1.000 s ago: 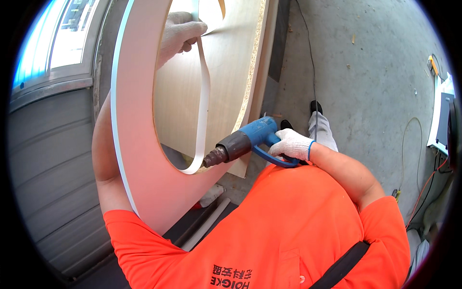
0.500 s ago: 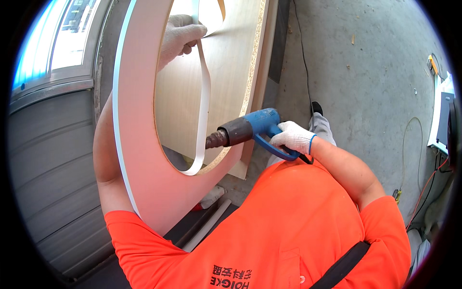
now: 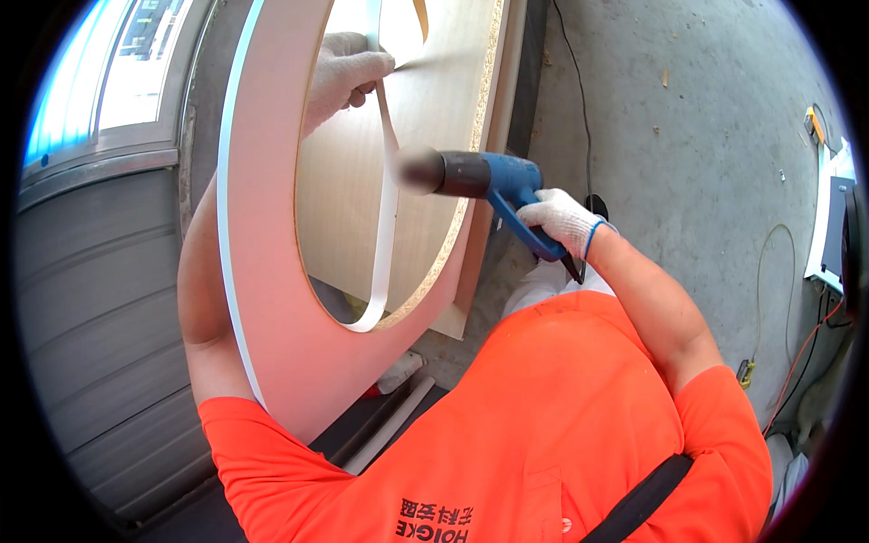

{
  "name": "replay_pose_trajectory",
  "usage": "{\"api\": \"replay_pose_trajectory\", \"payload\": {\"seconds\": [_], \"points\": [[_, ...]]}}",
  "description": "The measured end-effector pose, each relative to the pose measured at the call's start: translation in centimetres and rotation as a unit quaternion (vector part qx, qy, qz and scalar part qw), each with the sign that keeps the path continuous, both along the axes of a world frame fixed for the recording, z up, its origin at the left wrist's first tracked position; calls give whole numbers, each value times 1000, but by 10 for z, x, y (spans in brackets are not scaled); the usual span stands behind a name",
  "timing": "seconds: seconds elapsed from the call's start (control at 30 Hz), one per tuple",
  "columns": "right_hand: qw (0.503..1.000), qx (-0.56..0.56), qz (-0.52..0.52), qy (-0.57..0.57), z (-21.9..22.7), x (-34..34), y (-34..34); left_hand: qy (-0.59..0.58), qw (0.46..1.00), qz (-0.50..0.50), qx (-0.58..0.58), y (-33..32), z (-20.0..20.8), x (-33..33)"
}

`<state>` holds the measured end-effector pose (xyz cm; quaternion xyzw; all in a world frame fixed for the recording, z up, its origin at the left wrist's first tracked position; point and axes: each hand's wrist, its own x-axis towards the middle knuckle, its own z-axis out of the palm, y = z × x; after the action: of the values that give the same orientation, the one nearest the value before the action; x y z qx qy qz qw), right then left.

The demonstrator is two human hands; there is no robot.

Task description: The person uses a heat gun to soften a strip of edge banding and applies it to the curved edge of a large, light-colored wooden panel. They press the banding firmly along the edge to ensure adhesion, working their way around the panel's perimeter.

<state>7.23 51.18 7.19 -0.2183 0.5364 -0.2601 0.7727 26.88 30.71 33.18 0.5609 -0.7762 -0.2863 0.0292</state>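
My right hand (image 3: 563, 220), in a white knit glove, is wrapped round the handle of a blue heat gun (image 3: 511, 181). Its dark nozzle, blurred at the tip, points left at a white edge-banding strip (image 3: 386, 226). With fingers and thumb closed, my left hand (image 3: 348, 74), gloved too, pinches the strip higher up, behind the opening of a pale pinkish board (image 3: 258, 181). The board stands on edge between my left arm and my body. The strip hangs in a loose curve and meets the opening's raw chipboard rim (image 3: 444, 262) at the bottom.
Behind the opening stands a wood-coloured panel (image 3: 348, 199). Grey ribbed wall cladding (image 3: 100, 335) and a window (image 3: 127, 72) are at the left. A black cable (image 3: 579, 100) runs along the concrete floor (image 3: 688, 163). At the far right are a yellow tool (image 3: 814, 125) and more cables.
My right hand has raised the heat gun, bringing its nozzle from the strip's lower part to farther up it. The left hand keeps its pinch, and the board has shifted slightly right.
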Motion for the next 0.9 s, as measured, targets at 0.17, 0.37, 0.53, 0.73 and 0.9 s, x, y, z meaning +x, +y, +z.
{"api": "replay_pose_trajectory", "payload": {"seconds": [0.17, 0.37, 0.53, 0.73, 0.9], "points": [[999, -24, -40, 6, -1, -4, -18, -5, 1000, 7, 21, -1, 0, -1], [998, -19, -59, 13, 3, -9, -25, -6, 999, 6, 33, -4, -1, 0], [997, -38, -32, 61, 6, -15, -25, -7, 1000, 13, 24, -2, 0, -2], [996, -52, -50, 53, 1, -16, -28, -27, 999, 12, 17, -1, 2, -3], [994, -62, -41, 81, -1, -19, -31, -48, 999, -5, -12, 1, 2, -6]]}}
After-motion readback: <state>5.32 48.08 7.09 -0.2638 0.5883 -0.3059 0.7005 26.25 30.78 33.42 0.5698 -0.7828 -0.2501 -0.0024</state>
